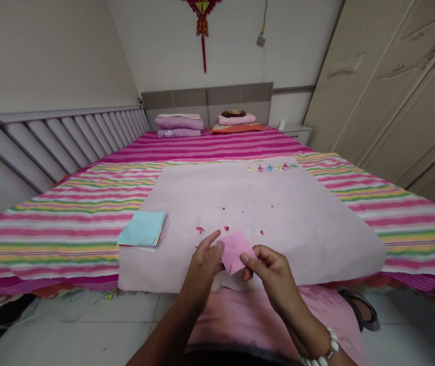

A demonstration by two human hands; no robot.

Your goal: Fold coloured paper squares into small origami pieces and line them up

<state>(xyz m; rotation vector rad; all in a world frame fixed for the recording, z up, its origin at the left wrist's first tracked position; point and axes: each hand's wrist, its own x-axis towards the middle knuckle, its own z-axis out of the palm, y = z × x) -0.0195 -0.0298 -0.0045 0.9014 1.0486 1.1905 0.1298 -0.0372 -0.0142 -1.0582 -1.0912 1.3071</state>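
Between my two hands, just above the near edge of the pale sheet, is a folded piece of pink origami paper [237, 245], roughly diamond-shaped with creases showing. My left hand [204, 259] pinches its left corner between thumb and lower fingers, with the index finger stretched out upward. On the right side, my right hand [268, 267] grips the paper with its thumb on top and curled fingers beneath. The paper's underside is hidden. A stack of square coloured paper [143, 229], light blue on top, lies to the left of my hands.
A pale sheet [297, 229] covers part of the striped bed [68, 203]. Several small folded paper figures [269, 168] stand in a row at its far right. Small red marks or scraps [200, 230] dot its middle. Folded bedding [179, 124] lies by the headboard [186, 99].
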